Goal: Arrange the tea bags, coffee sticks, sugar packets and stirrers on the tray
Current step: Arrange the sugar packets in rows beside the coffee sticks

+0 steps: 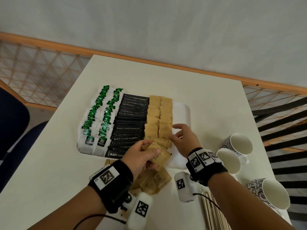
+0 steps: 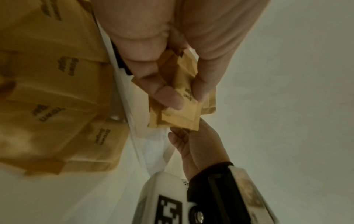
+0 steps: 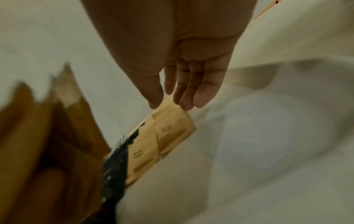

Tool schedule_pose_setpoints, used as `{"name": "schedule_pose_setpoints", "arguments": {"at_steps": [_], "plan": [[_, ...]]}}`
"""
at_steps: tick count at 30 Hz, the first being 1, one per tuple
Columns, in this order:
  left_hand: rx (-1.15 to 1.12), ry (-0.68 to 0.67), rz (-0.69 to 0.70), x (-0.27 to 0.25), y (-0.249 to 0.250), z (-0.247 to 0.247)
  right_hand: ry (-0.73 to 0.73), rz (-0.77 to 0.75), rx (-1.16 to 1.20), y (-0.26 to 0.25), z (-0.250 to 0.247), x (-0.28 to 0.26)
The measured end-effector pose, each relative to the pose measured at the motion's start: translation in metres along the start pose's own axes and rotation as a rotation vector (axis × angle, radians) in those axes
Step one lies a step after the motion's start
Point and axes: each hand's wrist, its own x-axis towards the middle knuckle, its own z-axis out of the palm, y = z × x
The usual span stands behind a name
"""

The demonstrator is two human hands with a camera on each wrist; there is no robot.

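On the tray: a shallow white rectangular tray (image 1: 181,112) is sitting on the white table (image 1: 207,103), already holding most of the stock in columns.
Tea bags: two columns of white tea bags with green tags (image 1: 98,120) are filling the tray's left side.
Coffee sticks: a column of black coffee-powder sticks (image 1: 129,123) is lying just beside them, toward the middle.
Sugar on tray: two columns of brown paper sugar packets (image 1: 159,117) are running right of the coffee; the near end of these columns is where the work is going on.
Left hand: the left hand (image 1: 141,156) is gripping a small fanned bunch of brown sugar packets (image 2: 184,112), thumb curled over the top, just above the tray's near edge.
Right hand: the right hand (image 1: 182,138) is hanging with fingers loosely spread, fingertips (image 3: 187,104) at the edge of the laid packets, grasping nothing.
Still off the tray: a loose pile of brown sugar packets (image 1: 154,180) is lying on the table under the left wrist, and pale wooden stirrers (image 1: 214,211) are waiting near the table's front edge.
Progress: tea and coffee are looking finished; sugar is partly placed; the stirrers are not yet begun, and the bare strip at the tray's right seems left for them.
Bystanders: three white patterned cups (image 1: 237,146) are standing to the right, apart from the tray.
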Motion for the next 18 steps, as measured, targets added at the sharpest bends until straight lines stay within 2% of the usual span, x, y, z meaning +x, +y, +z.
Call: {"name": "schedule_pose_setpoints", "arguments": {"at_steps": [2,4,7,12,18], "plan": [[-0.024,0.002,-0.01,-0.001,0.001,-0.001,-0.048,-0.031,0.128,-0.005,-0.002,-0.007],[-0.041,-0.001,-0.008,-0.003,0.002,-0.001,-0.168,-0.02,0.284,-0.011,-0.003,-0.016],[-0.041,-0.001,0.001,-0.008,0.002,-0.002,-0.301,0.005,0.393,-0.017,-0.004,-0.028],[-0.041,0.029,0.01,-0.017,0.002,-0.008,-0.304,0.008,0.47,-0.018,-0.004,-0.034],[-0.07,0.085,0.035,-0.024,0.005,-0.017,-0.165,0.14,0.612,-0.015,-0.005,-0.03]]}}
